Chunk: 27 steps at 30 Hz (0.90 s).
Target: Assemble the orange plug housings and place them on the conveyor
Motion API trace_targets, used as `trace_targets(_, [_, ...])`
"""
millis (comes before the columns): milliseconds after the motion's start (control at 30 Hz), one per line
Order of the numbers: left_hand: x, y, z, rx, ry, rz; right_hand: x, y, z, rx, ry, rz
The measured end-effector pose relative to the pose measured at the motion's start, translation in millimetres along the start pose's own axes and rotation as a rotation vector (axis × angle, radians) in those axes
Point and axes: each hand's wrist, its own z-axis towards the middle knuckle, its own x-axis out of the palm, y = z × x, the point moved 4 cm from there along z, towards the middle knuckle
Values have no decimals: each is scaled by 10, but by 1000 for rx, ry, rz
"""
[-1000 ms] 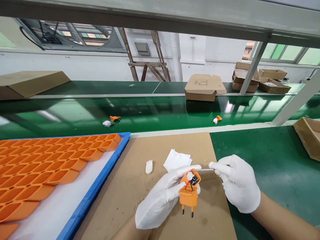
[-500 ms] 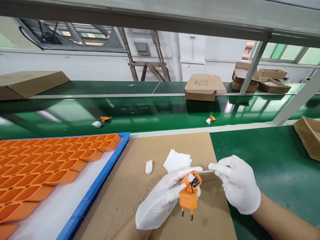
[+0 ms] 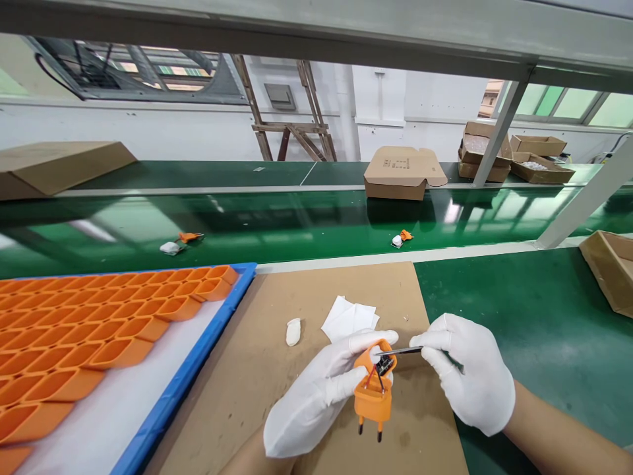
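White-gloved, my left hand (image 3: 329, 389) grips an orange plug housing (image 3: 373, 399), its two pins pointing down. Red and black wires and a small dark circuit board (image 3: 384, 364) show in the opened housing, beside a white piece (image 3: 376, 355). My right hand (image 3: 457, 369), also gloved, pinches thin metal tweezers (image 3: 405, 350) whose tip lies over the white piece. Behind my left hand, white paper pieces (image 3: 349, 318) rest on the brown cardboard sheet (image 3: 277, 297), with a small white item (image 3: 293, 332) to their left.
At left, a blue-edged tray (image 3: 198, 349) bears rows of orange shells (image 3: 123, 349). Small orange and white parts (image 3: 190, 237) lie on the green conveyor (image 3: 287, 231). A cardboard box (image 3: 405, 173) stands behind it, another box (image 3: 610, 267) at right. A metal post (image 3: 586, 191) slants at right.
The tweezers' tip has moved down and left onto the white piece, and my right hand has lowered slightly. Parts on the conveyor have shifted left.
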Motion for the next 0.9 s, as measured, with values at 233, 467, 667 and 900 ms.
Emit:
trace_targets(233, [-26, -61, -9, 24, -58, 15, -40, 16, 27, 105, 23, 62])
trace_targets(467, [-15, -80, -26, 5, -84, 62, 3, -37, 36, 213, 179, 112])
trace_targets(667, [-6, -116, -25, 2, -54, 140, 23, -42, 46, 258, 236, 228])
trace_targets(900, [-8, -207, -54, 10, -73, 234, 52, -154, 49, 372, 364, 325])
